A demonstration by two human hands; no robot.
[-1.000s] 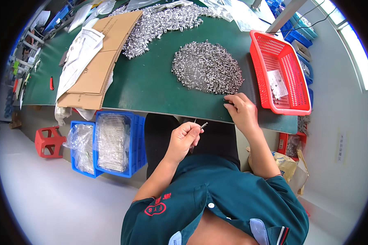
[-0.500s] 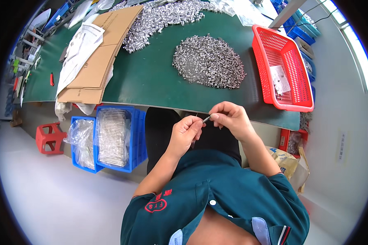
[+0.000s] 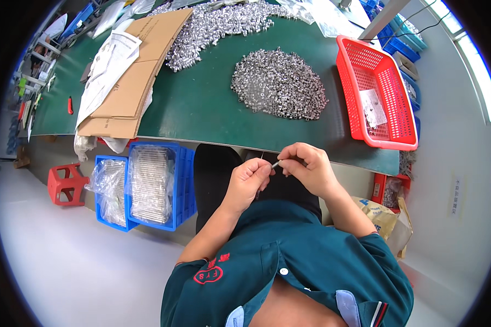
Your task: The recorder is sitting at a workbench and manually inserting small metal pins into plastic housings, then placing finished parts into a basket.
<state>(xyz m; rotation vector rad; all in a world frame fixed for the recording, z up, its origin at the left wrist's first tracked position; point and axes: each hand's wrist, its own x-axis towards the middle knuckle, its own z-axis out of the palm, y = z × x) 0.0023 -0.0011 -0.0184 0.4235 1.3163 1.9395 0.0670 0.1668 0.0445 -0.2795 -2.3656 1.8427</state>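
My left hand (image 3: 249, 178) and my right hand (image 3: 307, 166) meet over my lap, just in front of the table's near edge. Between their fingertips is a thin, short metal rod (image 3: 275, 164), held at both ends in a pinch. Its finer details are too small to make out. Beyond the hands, a round heap of small shiny metal sleeves (image 3: 278, 84) lies on the green tabletop (image 3: 202, 103). A larger heap of brighter metal pieces (image 3: 218, 27) spreads along the far side.
A red plastic basket (image 3: 359, 117) with a paper slip stands at the table's right. Flattened cardboard (image 3: 128, 82) and papers (image 3: 106, 68) cover the left. Below the table are blue crates (image 3: 185, 185) with plastic-wrapped rods and a red stool (image 3: 65, 185).
Both hands stay together, with small finger shifts. My right hand's fingers have moved slightly lower, and less of the rod shows between the fingertips.
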